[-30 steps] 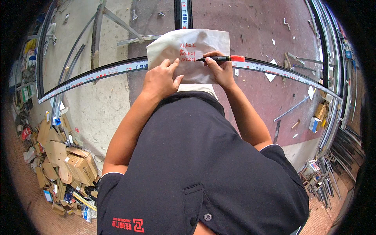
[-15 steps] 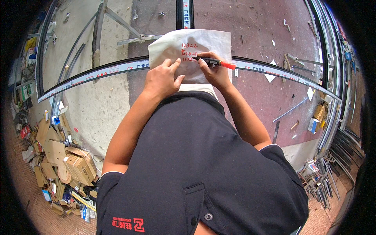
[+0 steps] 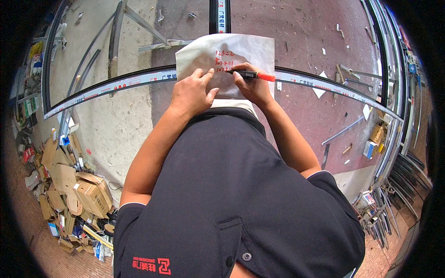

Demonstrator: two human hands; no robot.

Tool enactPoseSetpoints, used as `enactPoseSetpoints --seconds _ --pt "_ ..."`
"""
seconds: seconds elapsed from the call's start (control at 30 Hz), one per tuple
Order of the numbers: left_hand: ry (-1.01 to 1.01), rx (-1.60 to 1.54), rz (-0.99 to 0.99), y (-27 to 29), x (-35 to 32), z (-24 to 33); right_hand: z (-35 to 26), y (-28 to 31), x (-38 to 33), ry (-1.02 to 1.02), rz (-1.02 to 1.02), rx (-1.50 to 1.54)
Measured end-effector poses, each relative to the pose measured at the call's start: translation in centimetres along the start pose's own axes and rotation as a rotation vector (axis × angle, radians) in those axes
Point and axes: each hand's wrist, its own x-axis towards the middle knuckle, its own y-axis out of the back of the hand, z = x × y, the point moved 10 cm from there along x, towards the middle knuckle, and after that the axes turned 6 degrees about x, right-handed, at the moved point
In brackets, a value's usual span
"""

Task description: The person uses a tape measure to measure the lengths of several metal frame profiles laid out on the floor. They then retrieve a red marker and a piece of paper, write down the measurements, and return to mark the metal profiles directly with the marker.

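Note:
A sheet of white paper (image 3: 252, 48) with a few lines of red handwriting lies across the crossbar of a dark metal frame (image 3: 315, 83). My right hand (image 3: 254, 87) grips a black marker with a red end (image 3: 252, 74), its tip down at the lowest line of writing. On the left part of the paper rests my left hand (image 3: 193, 92), fingers spread and pressing it flat, with nothing held. A further sheet edge (image 3: 232, 104) shows below, close against my dark shirt.
Cardboard boxes (image 3: 92, 197) and scraps are heaped at the lower left. Metal profiles (image 3: 408, 171) are stacked along the right. Offcuts and paper bits (image 3: 319, 91) litter the floor beneath the frame.
The marker and my right hand have shifted slightly, the red end swinging a little to the left. My left hand stays in place on the paper.

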Motion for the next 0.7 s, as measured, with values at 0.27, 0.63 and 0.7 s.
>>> enactPoseSetpoints --seconds 0.27,0.63,0.7 --pt "0.009 -0.007 -0.013 0.0 0.0 0.0 0.2 0.0 -0.2 0.002 0.006 0.033" --pt "0.012 -0.069 -0.022 0.1 0.1 -0.5 1.1 0.9 0.0 -0.104 0.070 0.429" --pt "0.001 -0.145 -0.019 0.1 0.1 -1.0 0.8 0.9 0.0 -0.125 0.082 0.477"
